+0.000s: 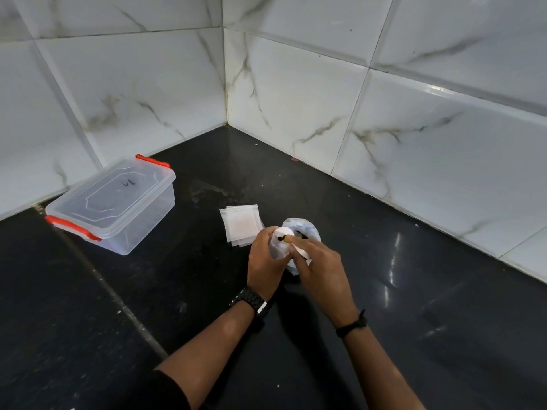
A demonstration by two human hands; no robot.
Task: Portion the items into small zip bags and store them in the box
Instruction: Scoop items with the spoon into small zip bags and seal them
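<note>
Black polished stone makes up the counter (384, 335), and both forearms reach over it from the near edge, the left wrist wearing a dark watch (251, 301) and the right a thin black band (352, 323). The left hand (265, 260) curls its fingers round a small clear zip bag (281, 242), holding its mouth up. The right hand (321, 269) pinches a small brownish item (286, 238) right at that mouth. Just behind the hands sits a crumpled plastic bag (305, 230) with dark pieces inside. Beside it, slightly farther, a stack of flat empty zip bags (240, 221) lies on the counter. Farther left, near the white marbled tile wall (296, 99), stands the clear box (115, 207), lid on, with orange clips.
</note>
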